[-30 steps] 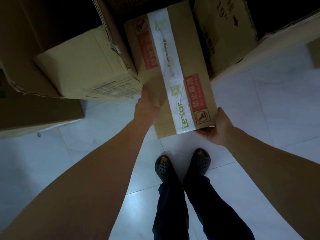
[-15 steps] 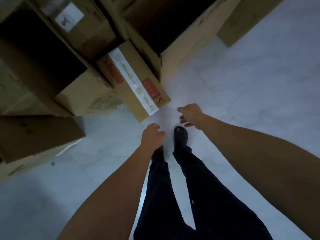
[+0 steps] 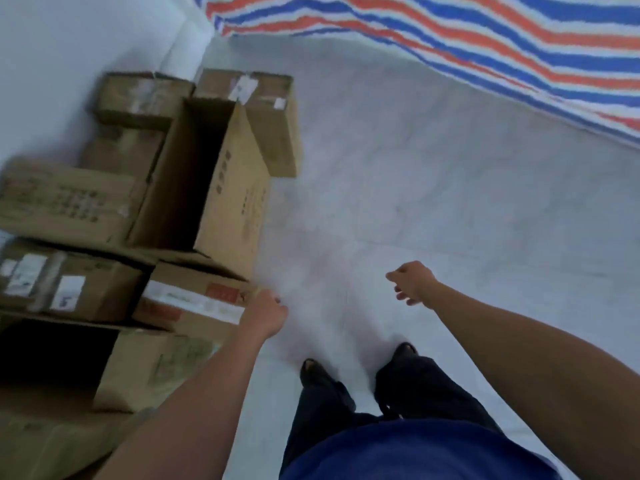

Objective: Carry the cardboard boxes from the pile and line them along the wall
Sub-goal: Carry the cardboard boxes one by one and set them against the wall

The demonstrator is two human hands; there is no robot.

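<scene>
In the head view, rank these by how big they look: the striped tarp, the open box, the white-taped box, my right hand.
Largest to smallest:
1. striped tarp
2. open box
3. white-taped box, partly hidden
4. right hand
The hand is likely nearer the camera, which enlarges it.

Motion blur leaves the print on the boxes unreadable, the left edge cuts off several, and the left hand hides its own fingers and a corner of the taped box.
</scene>
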